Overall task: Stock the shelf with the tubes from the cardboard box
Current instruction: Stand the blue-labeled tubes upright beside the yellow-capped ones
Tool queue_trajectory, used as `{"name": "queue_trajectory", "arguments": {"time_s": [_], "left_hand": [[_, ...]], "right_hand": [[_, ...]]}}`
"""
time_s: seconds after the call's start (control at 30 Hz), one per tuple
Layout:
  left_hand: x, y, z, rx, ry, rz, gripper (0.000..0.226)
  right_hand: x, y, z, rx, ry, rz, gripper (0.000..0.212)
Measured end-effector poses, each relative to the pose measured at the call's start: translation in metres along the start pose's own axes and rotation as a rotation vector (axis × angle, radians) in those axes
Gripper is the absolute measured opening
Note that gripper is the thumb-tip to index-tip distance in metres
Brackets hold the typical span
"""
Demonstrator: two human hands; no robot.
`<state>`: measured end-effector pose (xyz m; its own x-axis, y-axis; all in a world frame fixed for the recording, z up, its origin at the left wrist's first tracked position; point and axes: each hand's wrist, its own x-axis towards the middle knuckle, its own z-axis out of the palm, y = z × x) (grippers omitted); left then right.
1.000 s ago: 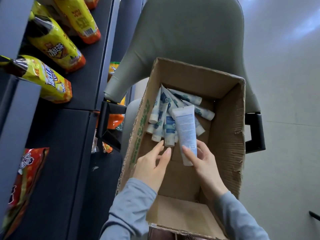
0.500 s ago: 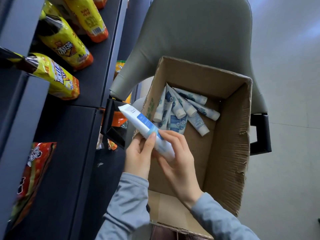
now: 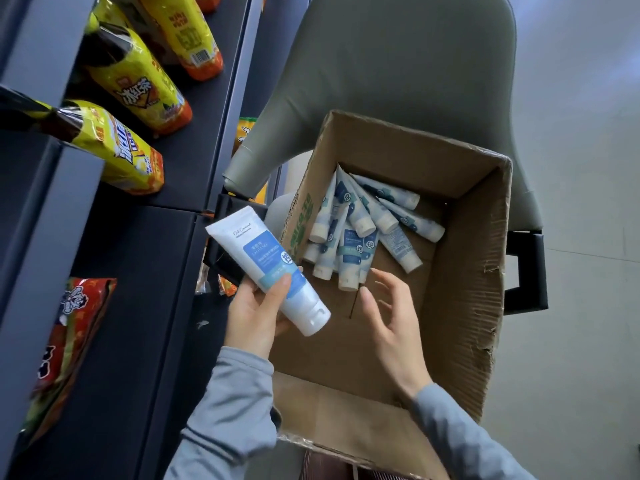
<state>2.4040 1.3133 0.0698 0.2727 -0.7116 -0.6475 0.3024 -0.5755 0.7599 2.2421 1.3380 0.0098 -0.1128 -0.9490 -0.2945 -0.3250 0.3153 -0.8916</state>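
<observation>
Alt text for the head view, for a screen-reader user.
A person's left hand holds a white tube at the edge of an open cardboard box, while the right hand hovers open inside it. More tubes lie piled at the box's far end; the box sits on a grey chair, next to dark shelves holding yellow bottles.

Matt corrugated cardboard box (image 3: 467, 306); smooth plastic tubes (image 3: 360, 223); glossy foil packets (image 3: 138, 88).
</observation>
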Motion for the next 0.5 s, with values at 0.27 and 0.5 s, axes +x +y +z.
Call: {"name": "queue_trajectory", "arguments": {"time_s": [0.27,0.5], "left_hand": [[0.003,0.002,-0.016,0.044,-0.034,0.062,0.037],[0.006,-0.003,-0.017,0.027,-0.013,0.045,0.036]], "right_hand": [[0.073,0.045,0.003,-0.098,0.027,0.269,0.052],[0.104,0.062,0.032,0.048,-0.050,0.561,0.061]]}}
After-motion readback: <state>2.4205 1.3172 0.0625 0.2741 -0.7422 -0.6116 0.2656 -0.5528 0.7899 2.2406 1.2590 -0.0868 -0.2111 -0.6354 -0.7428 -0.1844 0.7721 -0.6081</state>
